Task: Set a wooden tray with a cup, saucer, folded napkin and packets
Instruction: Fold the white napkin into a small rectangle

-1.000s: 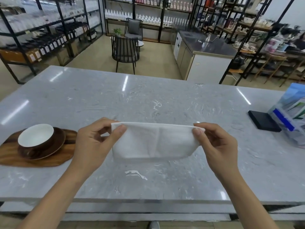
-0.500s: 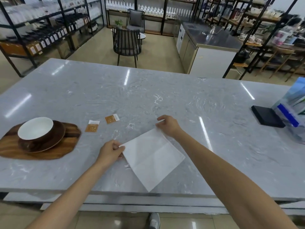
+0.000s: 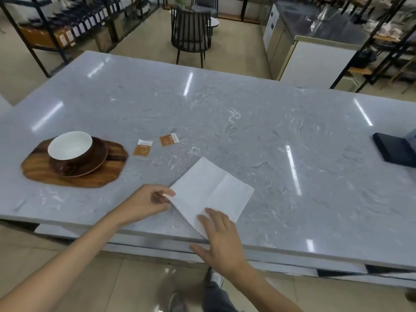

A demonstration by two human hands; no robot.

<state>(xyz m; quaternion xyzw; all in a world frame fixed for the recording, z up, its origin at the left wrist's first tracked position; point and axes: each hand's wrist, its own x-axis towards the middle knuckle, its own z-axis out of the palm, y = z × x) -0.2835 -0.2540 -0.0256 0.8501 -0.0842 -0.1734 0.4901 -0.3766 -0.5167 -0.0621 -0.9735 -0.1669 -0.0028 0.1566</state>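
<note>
Right hand [image 3: 221,239] moved nearer, flat and spread on the creased white napkin [image 3: 211,188]; left hand [image 3: 148,202] pinches its corner.

Head camera looks steeply down, close over the marble table [image 3: 247,122], perhaps tilted

A wooden tray [image 3: 74,179] is lying at the left on the tabletop, carrying a brown saucer [image 3: 90,167] with a cup [image 3: 69,146], white inside and upright, sitting on it. Two orange-and-white packets [image 3: 142,147] [image 3: 168,139] are lying flat just right of the tray. A white napkin [image 3: 211,190] is lying near the front edge, turned diamond-wise, showing fold creases.
</note>
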